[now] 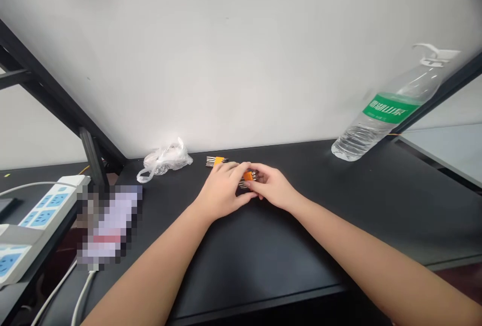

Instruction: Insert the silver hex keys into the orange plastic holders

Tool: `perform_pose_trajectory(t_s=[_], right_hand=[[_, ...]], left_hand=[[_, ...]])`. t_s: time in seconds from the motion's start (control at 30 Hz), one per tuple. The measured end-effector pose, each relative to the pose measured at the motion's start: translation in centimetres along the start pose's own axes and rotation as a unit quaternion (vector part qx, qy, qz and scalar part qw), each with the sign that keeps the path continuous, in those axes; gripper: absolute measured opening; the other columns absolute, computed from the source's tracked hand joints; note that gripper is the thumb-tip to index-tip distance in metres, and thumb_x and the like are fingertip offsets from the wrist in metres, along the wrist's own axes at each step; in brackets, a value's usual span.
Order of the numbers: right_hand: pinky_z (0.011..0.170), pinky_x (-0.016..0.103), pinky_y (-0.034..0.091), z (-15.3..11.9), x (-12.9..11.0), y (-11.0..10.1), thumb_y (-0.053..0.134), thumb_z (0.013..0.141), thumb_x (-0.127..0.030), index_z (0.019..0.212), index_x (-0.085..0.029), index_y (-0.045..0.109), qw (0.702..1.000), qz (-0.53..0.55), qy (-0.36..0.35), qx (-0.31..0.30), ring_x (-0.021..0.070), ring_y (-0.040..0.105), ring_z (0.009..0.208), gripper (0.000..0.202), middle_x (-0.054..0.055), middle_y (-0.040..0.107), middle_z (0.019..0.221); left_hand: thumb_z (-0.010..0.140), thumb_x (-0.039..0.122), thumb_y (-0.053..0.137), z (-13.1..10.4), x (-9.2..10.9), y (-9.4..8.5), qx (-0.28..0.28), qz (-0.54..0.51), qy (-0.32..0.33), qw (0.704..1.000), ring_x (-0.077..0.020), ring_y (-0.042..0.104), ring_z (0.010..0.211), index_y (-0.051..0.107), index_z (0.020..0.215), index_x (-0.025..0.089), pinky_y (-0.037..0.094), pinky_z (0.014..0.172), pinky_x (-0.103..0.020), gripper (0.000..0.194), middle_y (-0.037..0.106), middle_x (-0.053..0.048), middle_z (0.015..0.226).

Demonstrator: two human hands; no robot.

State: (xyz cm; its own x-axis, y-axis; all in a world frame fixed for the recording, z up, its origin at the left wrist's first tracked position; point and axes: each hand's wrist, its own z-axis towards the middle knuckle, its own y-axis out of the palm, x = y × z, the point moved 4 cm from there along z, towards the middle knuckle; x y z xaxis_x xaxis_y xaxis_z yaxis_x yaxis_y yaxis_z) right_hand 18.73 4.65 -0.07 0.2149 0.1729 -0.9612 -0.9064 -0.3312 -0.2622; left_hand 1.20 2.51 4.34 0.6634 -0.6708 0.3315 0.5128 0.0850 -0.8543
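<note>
Near the middle of the black desk, my left hand [224, 190] and my right hand [274, 185] meet around a small orange holder with several metal bits [248, 176]. The thumb and fingers of my right hand are closed on it. My left fingers curve over its left side, and their undersides are hidden. A second orange holder with metal bits [216, 160] lies just behind my left hand, partly covered by it.
A crumpled clear plastic bag [165, 159] lies back left. Nearer sits a blurred-out phone [113, 225] with a white cable. White power strips [47, 208] are far left. A large water bottle [387, 107] stands back right against the grey wall [241, 55].
</note>
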Motion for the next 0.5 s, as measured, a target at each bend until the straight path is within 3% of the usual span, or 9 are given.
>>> perform_pose_trajectory(t_s=[0.07,0.13,0.23,0.3,0.4,0.5], right_hand=[[0.072,0.037,0.057,0.4,0.2,-1.7,0.069,0.093,-0.038,0.126,-0.028,0.07,0.987,-0.137,-0.06,0.064,0.0205,0.069,0.079,0.034,0.005,0.074,0.105],[0.085,0.039,0.055,0.9,0.6,-3.7,0.062,0.097,-0.031,0.123,-0.029,0.073,0.945,-0.293,-0.113,0.094,0.0229,0.069,0.092,0.029,0.006,0.073,0.111],[0.083,0.037,0.053,1.6,2.4,-6.5,0.051,0.099,-0.022,0.124,-0.031,0.074,0.893,-0.43,-0.097,0.097,0.024,0.067,0.099,0.035,0.008,0.071,0.114],[0.082,0.039,0.052,1.9,3.4,-7.7,0.051,0.097,-0.02,0.126,-0.03,0.074,0.868,-0.485,-0.059,0.091,0.0279,0.064,0.106,0.038,0.01,0.07,0.12],[0.092,0.05,0.05,1.8,3.8,-8.3,0.058,0.091,-0.02,0.13,-0.026,0.072,0.844,-0.528,-0.017,0.099,0.0369,0.059,0.117,0.042,0.015,0.067,0.129],[0.107,0.061,0.042,1.4,2.0,-7.0,0.059,0.087,-0.017,0.135,-0.022,0.068,0.854,-0.503,-0.058,0.121,0.0406,0.052,0.132,0.048,0.016,0.064,0.138]], left_hand=[[0.095,0.041,0.064,-0.2,-2.5,-0.3,0.014,0.04,-0.055,0.998,-0.0308,0.054,0.137,0.052,0.142,0.023,0.043,0.115,-0.05,0.051,0.06,-0.012,0.145],[0.096,0.033,0.058,-0.6,-5.3,-0.2,0.001,0.078,-0.112,0.991,-0.0311,0.048,0.143,0.05,0.145,0.02,0.041,0.118,-0.049,0.052,0.055,-0.013,0.152],[0.097,0.03,0.053,-1.0,-7.9,0.6,-0.067,0.113,-0.147,0.98,-0.0348,0.036,0.152,0.044,0.154,0.023,0.038,0.118,-0.055,0.058,0.043,-0.012,0.163],[0.098,0.028,0.05,-1.0,-8.2,0.8,-0.083,0.122,-0.151,0.978,-0.0355,0.037,0.151,0.045,0.153,0.026,0.039,0.115,-0.057,0.055,0.044,-0.01,0.163],[0.094,0.024,0.053,-0.9,-7.1,0.4,-0.066,0.124,-0.137,0.981,-0.0358,0.049,0.137,0.055,0.142,0.029,0.043,0.107,-0.057,0.048,0.058,-0.01,0.149],[0.089,0.026,0.061,-0.8,-5.3,0.3,-0.058,0.092,-0.12,0.987,-0.0357,0.055,0.125,0.061,0.133,0.03,0.044,0.101,-0.056,0.043,0.067,-0.01,0.133]])
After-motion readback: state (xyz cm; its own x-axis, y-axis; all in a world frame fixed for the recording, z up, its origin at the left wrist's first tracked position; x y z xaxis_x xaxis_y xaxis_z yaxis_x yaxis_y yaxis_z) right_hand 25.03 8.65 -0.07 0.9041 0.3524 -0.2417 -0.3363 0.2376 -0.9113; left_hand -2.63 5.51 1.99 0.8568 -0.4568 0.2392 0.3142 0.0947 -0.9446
